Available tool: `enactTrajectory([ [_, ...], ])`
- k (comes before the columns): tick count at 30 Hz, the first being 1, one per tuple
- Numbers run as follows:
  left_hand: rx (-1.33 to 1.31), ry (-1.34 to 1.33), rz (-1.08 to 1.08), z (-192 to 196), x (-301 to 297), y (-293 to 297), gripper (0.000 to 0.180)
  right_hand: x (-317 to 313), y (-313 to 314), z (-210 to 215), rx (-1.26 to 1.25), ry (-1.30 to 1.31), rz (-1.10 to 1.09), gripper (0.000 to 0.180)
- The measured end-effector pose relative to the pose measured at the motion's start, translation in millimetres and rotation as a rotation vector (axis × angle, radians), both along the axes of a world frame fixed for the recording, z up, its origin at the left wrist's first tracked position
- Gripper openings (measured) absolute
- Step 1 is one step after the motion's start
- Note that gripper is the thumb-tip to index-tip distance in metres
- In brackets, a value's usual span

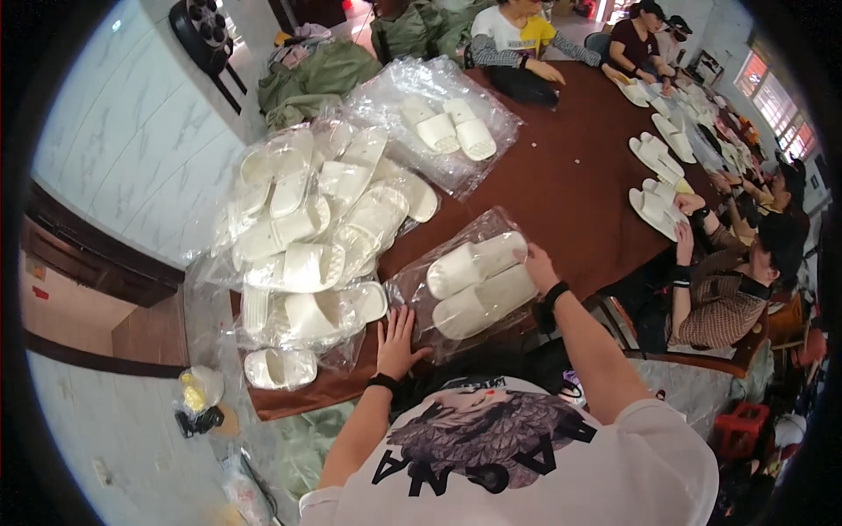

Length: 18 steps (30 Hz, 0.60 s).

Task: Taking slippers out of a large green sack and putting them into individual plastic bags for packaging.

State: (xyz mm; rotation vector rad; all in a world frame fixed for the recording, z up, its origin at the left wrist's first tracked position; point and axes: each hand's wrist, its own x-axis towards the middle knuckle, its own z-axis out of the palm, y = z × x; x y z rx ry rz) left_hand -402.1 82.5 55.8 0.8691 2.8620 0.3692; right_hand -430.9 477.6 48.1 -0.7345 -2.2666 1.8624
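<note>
In front of me on the table lies a pair of white slippers (482, 289), side by side with the straps toward the left. A clear plastic bag (412, 285) spreads around them; whether they lie fully inside it I cannot tell. My right hand (541, 267) grips the slippers at their right end, its fingers curled at the edge. My left hand (399, 346) lies flat with fingers spread at the bag's lower left edge, holding nothing. Close to its left rises a heap of white slippers (307, 263) in clear bags.
Farther back, another slipper pair (452, 131) rests on a stack of clear bags (377, 101). More slippers (655, 206) line the right side of the brown-covered table (570, 193), where several people work. Green sacks (316, 83) stand behind; a red stool (741, 428) is at lower right.
</note>
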Motion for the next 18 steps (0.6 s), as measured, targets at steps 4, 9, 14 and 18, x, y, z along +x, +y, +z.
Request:
enactTrajectory([
  [4, -0.020, -0.014, 0.015, -1.4, 4.3, -4.1, 0.104, 4.7, -16.8, 8.2, -0.132, -0.013, 0.100, 0.027],
  [9, 0.007, -0.009, 0.021, -1.2, 5.3, -5.2, 0.104, 7.7, -10.6, 31.3, -0.269, 0.056, 0.139, 0.026],
  [14, 0.009, -0.024, 0.003, 8.3, 1.7, 3.1, 0.103, -7.5, 82.3, 69.1, 0.135, 0.124, 0.156, 0.019],
  [18, 0.007, -0.036, 0.031, 8.0, 3.6, -7.4, 0.102, -23.0, 141.9, 118.3, 0.094, 0.148, 0.063, 0.015],
])
